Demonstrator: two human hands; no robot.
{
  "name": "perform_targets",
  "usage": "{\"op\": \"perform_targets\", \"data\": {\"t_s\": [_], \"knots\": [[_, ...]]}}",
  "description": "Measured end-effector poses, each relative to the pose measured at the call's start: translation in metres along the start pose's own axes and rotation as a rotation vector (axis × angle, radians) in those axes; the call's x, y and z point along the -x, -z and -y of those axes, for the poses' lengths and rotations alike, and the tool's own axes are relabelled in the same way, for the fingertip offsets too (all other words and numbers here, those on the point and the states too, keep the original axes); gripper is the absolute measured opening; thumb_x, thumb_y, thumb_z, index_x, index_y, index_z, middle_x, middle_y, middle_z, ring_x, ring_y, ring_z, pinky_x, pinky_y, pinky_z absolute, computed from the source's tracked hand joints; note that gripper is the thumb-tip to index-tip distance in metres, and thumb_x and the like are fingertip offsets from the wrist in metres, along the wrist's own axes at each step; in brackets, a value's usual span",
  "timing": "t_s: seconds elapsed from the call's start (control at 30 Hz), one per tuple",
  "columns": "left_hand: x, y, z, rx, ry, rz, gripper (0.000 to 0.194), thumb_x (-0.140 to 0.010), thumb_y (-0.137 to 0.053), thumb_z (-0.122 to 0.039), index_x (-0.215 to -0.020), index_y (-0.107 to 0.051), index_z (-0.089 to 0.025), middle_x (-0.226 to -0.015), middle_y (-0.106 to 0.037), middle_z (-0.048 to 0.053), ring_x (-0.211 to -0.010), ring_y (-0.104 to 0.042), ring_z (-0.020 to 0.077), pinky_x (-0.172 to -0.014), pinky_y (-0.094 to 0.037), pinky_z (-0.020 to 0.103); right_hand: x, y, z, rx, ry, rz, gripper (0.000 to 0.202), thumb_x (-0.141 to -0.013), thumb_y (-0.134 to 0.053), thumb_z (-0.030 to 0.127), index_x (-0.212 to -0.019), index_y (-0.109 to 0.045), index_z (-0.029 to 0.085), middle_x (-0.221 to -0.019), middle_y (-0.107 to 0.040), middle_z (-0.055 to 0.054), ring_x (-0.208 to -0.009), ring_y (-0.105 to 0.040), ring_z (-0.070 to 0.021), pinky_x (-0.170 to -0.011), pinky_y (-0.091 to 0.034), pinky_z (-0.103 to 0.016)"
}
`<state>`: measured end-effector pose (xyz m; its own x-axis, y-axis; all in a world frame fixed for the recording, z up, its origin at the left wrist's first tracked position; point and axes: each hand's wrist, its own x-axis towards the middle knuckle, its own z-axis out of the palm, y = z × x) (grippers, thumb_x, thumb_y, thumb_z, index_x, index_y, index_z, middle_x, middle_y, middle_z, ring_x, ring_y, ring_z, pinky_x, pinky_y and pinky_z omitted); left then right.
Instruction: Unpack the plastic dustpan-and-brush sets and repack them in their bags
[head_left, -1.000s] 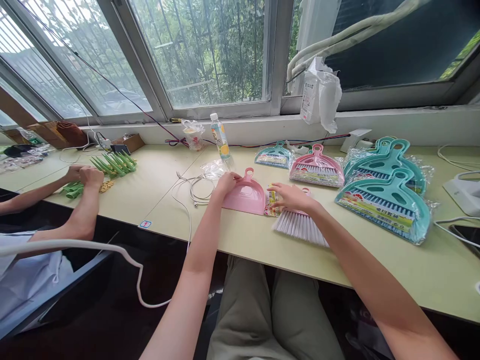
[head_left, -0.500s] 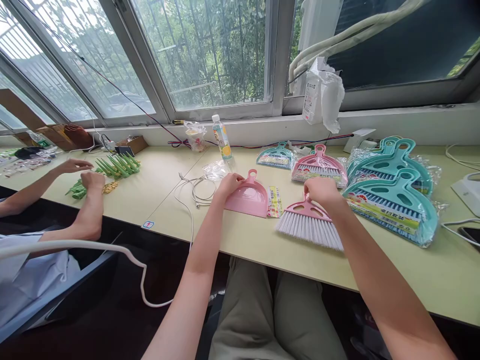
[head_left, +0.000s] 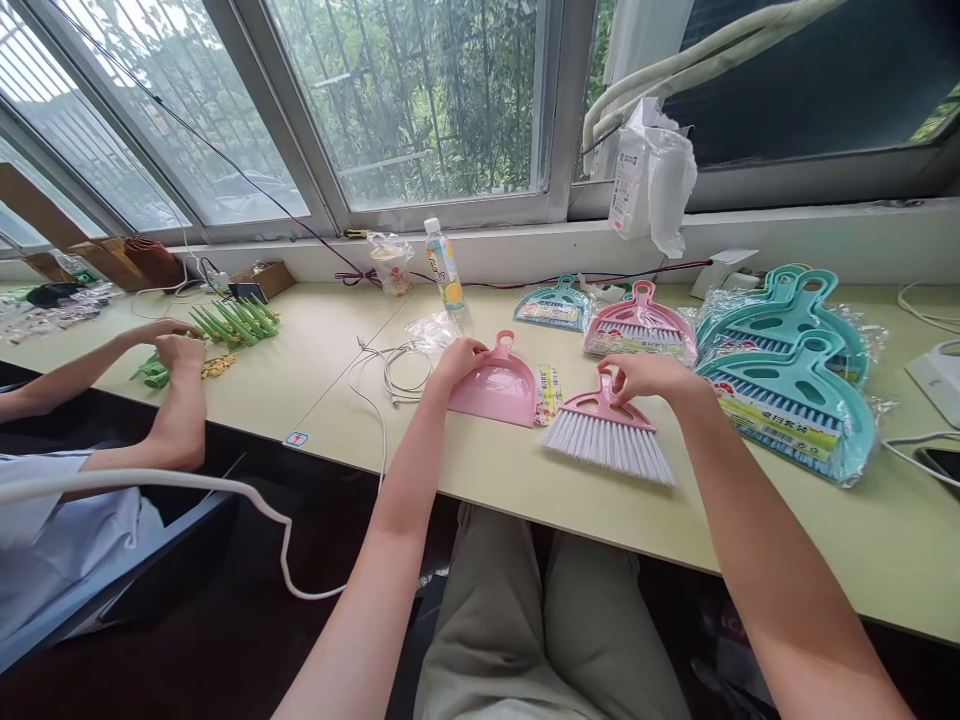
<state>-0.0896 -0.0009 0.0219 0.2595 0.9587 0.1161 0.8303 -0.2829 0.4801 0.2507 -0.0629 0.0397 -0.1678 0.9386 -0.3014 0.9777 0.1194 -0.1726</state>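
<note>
Two bare hands show in the head view; the right hand (head_left: 637, 378) pinches the pink brush (head_left: 609, 440) at its handle and is the nearer to it; the brush lies right of the pink dustpan (head_left: 495, 390), a printed card (head_left: 550, 393) between them, its wide bristle edge slanting across the table (head_left: 480, 465), handle windowward; the left hand (head_left: 457, 362) touches the dustpan's upper left edge, whether gripping I cannot tell.

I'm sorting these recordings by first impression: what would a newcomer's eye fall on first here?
Probably the pink brush in the right hand, its white bristles fanned toward the table's near edge. To its left lies a pink dustpan with the left hand on its edge. On the right, shiny wrapped teal dustpan sets stand out.
</note>
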Motion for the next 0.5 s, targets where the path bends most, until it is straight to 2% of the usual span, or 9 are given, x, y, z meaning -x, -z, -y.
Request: {"op": "perform_targets", "data": {"t_s": [0.2,0.33,0.4,0.43,0.5], "knots": [[0.001,0.000,0.000,0.011,0.000,-0.001,0.032,-0.087,-0.057,-0.042,-0.092,-0.079,-0.020,-0.086,-0.074,0.006,-0.071,-0.060,0.0185,-0.066,-0.040,0.029,-0.005,-0.006,0.002,-0.014,-0.037,-0.183,0.059,-0.069,-0.072,0.023,-0.128,-0.063,0.027,-0.103,-0.074,-0.003,-0.100,-0.065,-0.0253,-0.069,-0.043,-0.029],[-0.003,-0.002,0.002,-0.037,-0.036,-0.072,0.033,-0.091,-0.053,-0.041,-0.086,-0.077,-0.019,-0.087,-0.073,0.007,-0.076,-0.061,0.0195,-0.067,-0.039,0.029,-0.008,-0.007,-0.007,-0.161,0.088,-0.388,0.039,-0.072,-0.071,0.033,-0.111,-0.072,0.029,-0.095,-0.074,0.000,-0.087,-0.066,-0.0214,-0.064,-0.041,-0.027],[-0.006,-0.002,0.003,-0.082,-0.046,-0.179,0.035,-0.093,-0.049,-0.039,-0.080,-0.074,-0.019,-0.087,-0.073,0.008,-0.081,-0.061,0.0206,-0.069,-0.040,0.029,-0.011,-0.010,-0.011,-0.297,0.143,-0.561,0.028,-0.078,-0.066,0.040,-0.101,-0.074,0.026,-0.092,-0.074,-0.003,-0.078,-0.064,-0.0196,-0.063,-0.042,-0.028],[-0.007,-0.002,0.004,-0.095,-0.039,-0.244,0.036,-0.095,-0.047,-0.038,-0.078,-0.073,-0.019,-0.086,-0.072,0.009,-0.082,-0.062,0.0209,-0.070,-0.039,0.029,-0.013,-0.013,-0.013,-0.361,0.133,-0.690,0.028,-0.082,-0.062,0.042,-0.098,-0.074,0.023,-0.090,-0.073,-0.005,-0.074,-0.063,-0.0190,-0.064,-0.043,-0.029],[-0.009,-0.001,0.006,-0.080,0.002,-0.367,0.038,-0.097,-0.044,-0.037,-0.074,-0.070,-0.020,-0.081,-0.071,0.008,-0.079,-0.062,0.0209,-0.070,-0.039,0.030,-0.018,-0.021,-0.017,-0.455,0.023,-0.989,0.030,-0.088,-0.054,0.041,-0.096,-0.071,0.018,-0.086,-0.071,-0.008,-0.070,-0.061,-0.0186,-0.067,-0.044,-0.031]]}}
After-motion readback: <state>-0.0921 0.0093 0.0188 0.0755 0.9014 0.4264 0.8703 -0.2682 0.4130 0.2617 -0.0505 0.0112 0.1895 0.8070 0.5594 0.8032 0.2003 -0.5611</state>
